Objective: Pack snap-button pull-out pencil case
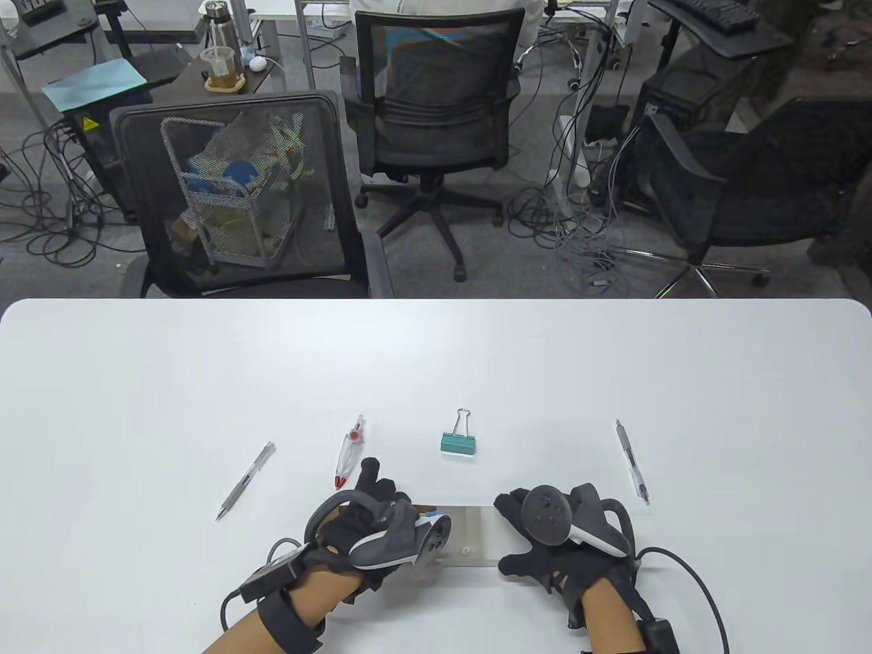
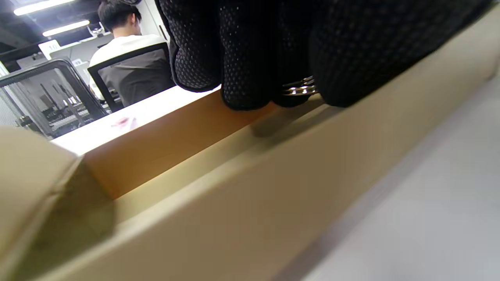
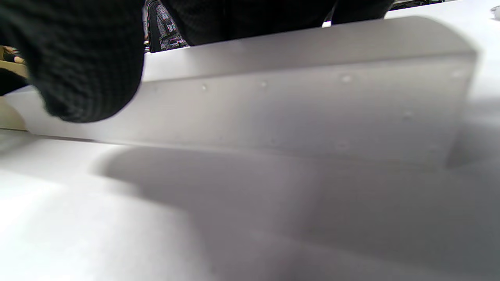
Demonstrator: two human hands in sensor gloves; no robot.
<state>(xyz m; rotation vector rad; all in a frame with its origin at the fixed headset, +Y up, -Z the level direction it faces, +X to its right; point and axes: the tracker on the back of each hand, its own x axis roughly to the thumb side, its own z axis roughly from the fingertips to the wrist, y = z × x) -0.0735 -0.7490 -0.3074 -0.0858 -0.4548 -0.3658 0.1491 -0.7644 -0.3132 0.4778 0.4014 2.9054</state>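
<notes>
Your left hand (image 1: 371, 524) and right hand (image 1: 558, 528) grip opposite ends of the grey rectangular snap-button pencil case (image 1: 463, 535), its tan drawer (image 2: 168, 144) seemingly partly out, with pens and clip beyond your hands unpacked.

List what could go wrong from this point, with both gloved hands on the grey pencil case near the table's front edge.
1. The grey rectangular pencil case lies close to the white table's near edge, so pulling its tan inner tray out could nudge it off.
2. The left hand and right hand cover the case's ends, so the grip may slip unseen.
3. The silver pen, red-tipped compass, green binder clip and white pen lie loose; a sweeping hand could scatter them.
</notes>
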